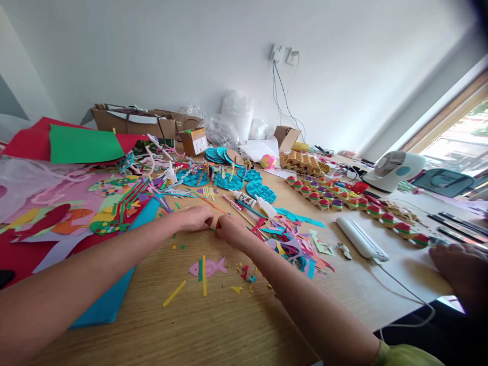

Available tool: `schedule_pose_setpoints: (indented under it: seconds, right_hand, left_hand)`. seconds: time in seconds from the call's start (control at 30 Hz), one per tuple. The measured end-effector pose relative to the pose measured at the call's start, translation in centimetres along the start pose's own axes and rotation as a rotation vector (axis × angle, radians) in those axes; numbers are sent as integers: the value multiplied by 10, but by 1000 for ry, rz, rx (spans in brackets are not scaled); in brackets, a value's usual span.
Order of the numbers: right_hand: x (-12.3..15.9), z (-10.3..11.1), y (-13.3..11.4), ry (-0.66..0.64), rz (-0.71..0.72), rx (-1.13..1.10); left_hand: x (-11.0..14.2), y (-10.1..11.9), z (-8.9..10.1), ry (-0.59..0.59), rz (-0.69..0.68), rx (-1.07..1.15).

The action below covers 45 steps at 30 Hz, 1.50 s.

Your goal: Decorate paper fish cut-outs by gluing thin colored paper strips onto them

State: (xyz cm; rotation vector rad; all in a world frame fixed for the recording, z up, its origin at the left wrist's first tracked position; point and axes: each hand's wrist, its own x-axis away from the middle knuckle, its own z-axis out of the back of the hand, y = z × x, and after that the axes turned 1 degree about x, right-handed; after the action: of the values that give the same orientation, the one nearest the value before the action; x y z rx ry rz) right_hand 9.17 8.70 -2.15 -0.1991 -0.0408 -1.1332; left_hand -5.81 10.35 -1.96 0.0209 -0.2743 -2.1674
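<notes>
My left hand (195, 218) and my right hand (232, 231) are close together above the table, fingers closed in a pinch. A thin green paper strip (212, 229) shows between them, mostly hidden by the fingers. Nearer to me lies a pink paper fish (218, 266), with a green strip (200, 270) and a longer yellow strip (204, 284) crossing its body. Another yellow strip (174, 294) rests to the lower left of the fish. Small paper scraps (244, 272) are scattered to its right, below my right forearm.
Coloured paper offcuts (293, 246) pile up right of my hands. Glue bottles (266, 207) and blue discs (229, 179) lie beyond. Paper sheets (141, 218) with cut-out fish are at left. A white device (362, 239) with a cable and another person's hand (459, 264) are at right.
</notes>
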Motion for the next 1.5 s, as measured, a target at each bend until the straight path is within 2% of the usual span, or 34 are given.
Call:
schedule_pose_setpoints:
  seconds: [0.2, 0.37, 0.5, 0.6, 0.73, 0.87, 0.97, 1.03, 1.13, 1.2, 1.27, 1.37, 1.43, 1.5]
  right_hand:
    - [7, 4, 3, 68, 43, -129]
    - [19, 16, 9, 104, 74, -266]
    - [41, 32, 9, 152, 94, -289]
    - [63, 42, 5, 216, 88, -247]
    - [89, 46, -1, 240, 49, -44]
    - [105, 47, -1, 223, 61, -21]
    - [121, 49, 4, 262, 74, -138]
    - [134, 48, 9, 347, 98, -308]
    - [150, 39, 19, 434, 182, -738]
    - [152, 29, 24, 434, 299, -1067]
    - [148, 19, 25, 434, 330, -1278]
    - [137, 10, 16, 434, 259, -1301]
    - [132, 8, 7, 473, 262, -1184]
    - [129, 9, -2, 572, 284, -988]
  left_hand:
    - [7, 2, -5, 129, -73, 6]
    - [17, 10, 8, 235, -109, 33]
    - [27, 20, 22, 304, -140, 65]
    - [35, 28, 22, 347, -126, 110]
    - [45, 36, 12, 343, -135, 221]
    - [57, 41, 5, 272, -149, 385]
    - [64, 42, 4, 238, -70, 626]
    - [68, 41, 5, 257, -28, 766]
    - [73, 40, 11, 317, 34, 951]
    - [75, 43, 15, 350, 98, 1060]
    - [76, 49, 18, 378, 144, 1140]
    - [74, 61, 15, 374, 157, 1195]
    - [72, 69, 9, 333, 155, 1201]
    - [70, 75, 2, 290, 138, 1201]
